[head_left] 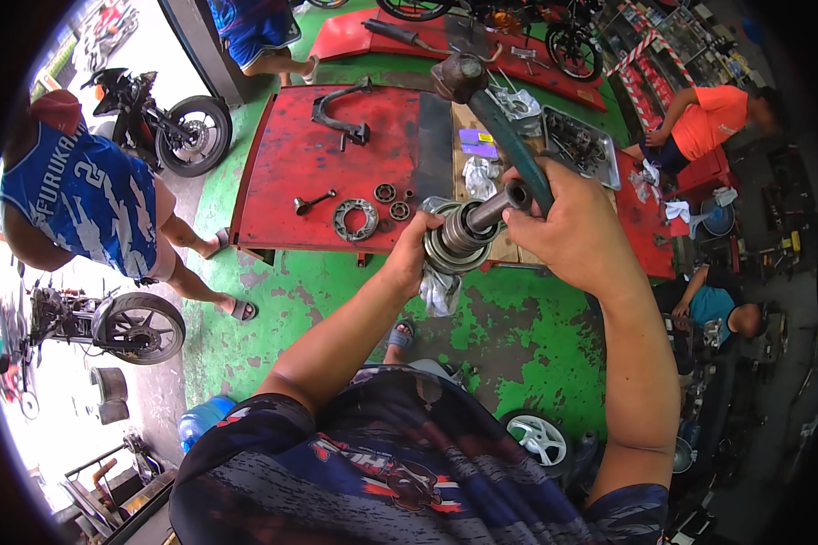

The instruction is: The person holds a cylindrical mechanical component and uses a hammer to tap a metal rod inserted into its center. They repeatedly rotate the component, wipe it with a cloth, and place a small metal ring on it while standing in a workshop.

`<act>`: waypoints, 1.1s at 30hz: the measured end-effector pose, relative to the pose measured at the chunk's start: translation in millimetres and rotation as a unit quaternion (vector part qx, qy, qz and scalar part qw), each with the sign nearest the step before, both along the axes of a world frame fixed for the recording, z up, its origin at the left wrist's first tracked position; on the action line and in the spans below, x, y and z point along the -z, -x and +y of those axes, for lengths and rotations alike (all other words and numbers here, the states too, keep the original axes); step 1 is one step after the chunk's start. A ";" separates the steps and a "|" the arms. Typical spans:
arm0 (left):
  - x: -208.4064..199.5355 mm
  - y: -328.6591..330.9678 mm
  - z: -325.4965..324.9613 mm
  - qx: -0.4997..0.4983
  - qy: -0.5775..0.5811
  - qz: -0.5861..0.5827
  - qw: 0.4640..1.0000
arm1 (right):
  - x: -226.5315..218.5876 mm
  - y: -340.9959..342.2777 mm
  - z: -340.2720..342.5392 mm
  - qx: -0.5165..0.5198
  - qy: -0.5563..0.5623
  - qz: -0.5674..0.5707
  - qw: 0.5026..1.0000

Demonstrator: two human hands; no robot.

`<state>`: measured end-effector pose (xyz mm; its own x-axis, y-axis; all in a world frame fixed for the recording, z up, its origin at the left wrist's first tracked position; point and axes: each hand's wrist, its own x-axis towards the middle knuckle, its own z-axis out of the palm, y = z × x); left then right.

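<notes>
My right hand grips a long green metal bar with a rusty round end pointing away from me. A steel shaft with a ringed, bearing-like collar sticks out below that hand. My left hand presses a white rag against the collar's underside. Both hands are held up over the worn green floor.
A red platform holds a ring part, small bearings, a wrench and a black bracket. A parts tray lies beyond. People stand left and sit right. Motorcycles and a wheel stand left.
</notes>
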<state>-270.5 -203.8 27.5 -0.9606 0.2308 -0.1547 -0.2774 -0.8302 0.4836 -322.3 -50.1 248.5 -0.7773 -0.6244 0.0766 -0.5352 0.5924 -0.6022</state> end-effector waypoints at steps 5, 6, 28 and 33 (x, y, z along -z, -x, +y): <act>-11.5 -4.5 2.2 -0.014 0.013 -0.013 1.000 | -12.2 -10.6 -8.9 0.031 -0.106 0.043 0.993; -12.1 -4.4 2.8 -0.019 0.012 -0.019 1.000 | -12.4 -12.4 -10.2 0.033 -0.117 0.064 0.990; -2.4 -3.7 5.8 -0.005 -0.003 -0.030 1.000 | -12.6 -10.9 -5.0 0.056 -0.093 0.054 0.993; -7.1 -4.3 5.2 -0.002 0.000 -0.016 1.000 | -7.4 -5.9 -0.7 0.055 -0.050 0.009 0.997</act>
